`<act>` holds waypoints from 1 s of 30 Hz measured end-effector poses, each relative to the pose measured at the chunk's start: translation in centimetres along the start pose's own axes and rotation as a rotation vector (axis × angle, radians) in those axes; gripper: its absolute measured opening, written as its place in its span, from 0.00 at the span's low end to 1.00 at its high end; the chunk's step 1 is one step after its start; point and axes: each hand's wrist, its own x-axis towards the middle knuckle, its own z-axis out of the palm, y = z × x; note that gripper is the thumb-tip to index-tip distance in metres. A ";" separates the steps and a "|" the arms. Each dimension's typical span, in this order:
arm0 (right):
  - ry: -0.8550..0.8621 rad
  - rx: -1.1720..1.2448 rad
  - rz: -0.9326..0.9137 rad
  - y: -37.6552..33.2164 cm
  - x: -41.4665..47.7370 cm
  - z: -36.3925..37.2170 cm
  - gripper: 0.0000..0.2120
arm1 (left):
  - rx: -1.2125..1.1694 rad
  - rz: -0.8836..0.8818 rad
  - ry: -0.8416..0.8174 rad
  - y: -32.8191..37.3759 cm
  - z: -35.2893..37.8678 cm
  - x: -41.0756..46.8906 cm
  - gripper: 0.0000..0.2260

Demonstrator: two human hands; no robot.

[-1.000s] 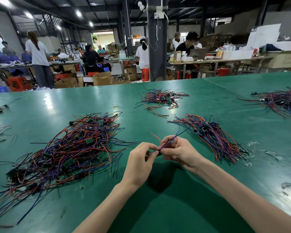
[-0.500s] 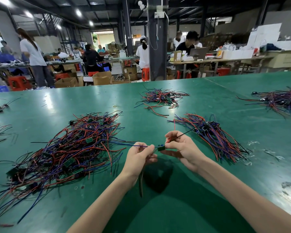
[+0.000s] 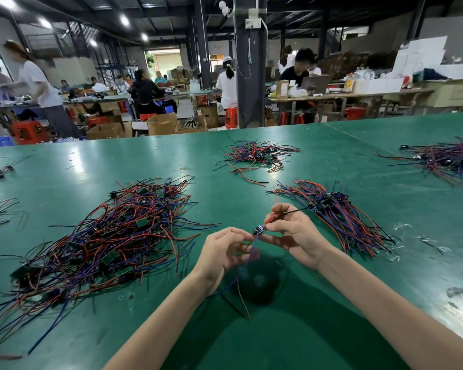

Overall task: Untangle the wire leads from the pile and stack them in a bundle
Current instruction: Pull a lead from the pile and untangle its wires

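— Holding what, those two hands?
— One wire lead (image 3: 255,239), lifted just above the green surface (image 3: 318,166). The person's right hand (image 3: 294,236) pinches it beside its small board (image 3: 259,230), between thumb and forefinger. A black wire (image 3: 296,210) runs out of that hand toward two o'clock.
— And the left hand (image 3: 225,252)?
— Just beside the right, at its eight o'clock. Its fingers curl on the blue wire (image 3: 252,249) hanging from the board. The strand is blurred there, yet the fingertips close on it. So both hands are clamped on the same lead, almost touching.
— Where is the pile (image 3: 112,236)?
— At nine o'clock from the hands: a wide tangle of red, blue and black wires with little green boards among them, flat on the surface.
— The bundle (image 3: 342,220)?
— At two o'clock, near the right hand but apart from it. Its wires lie roughly side by side, with the boards gathered at the far end.
— Anything else?
— A smaller heap (image 3: 257,154) at twelve o'clock, well apart, and another heap (image 3: 449,158) at the right edge. Beyond the surface, people work at other benches.
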 end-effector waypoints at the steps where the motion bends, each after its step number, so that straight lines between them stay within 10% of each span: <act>1: -0.017 0.009 0.009 0.0 0.0 0.0 0.18 | -0.021 -0.037 -0.009 0.0 0.0 0.0 0.08; 18: -0.013 -0.380 0.081 0.8 -0.4 0.4 0.04 | 0.208 -0.040 0.003 -1.1 -0.5 0.2 0.04; 27: -0.060 -0.420 0.067 1.2 -0.5 0.7 0.05 | 0.115 -0.070 0.023 -0.9 -0.1 0.1 0.20; 30: -0.054 -0.407 0.067 1.6 -0.6 0.8 0.04 | 0.149 -0.090 0.002 -1.4 -0.3 0.1 0.08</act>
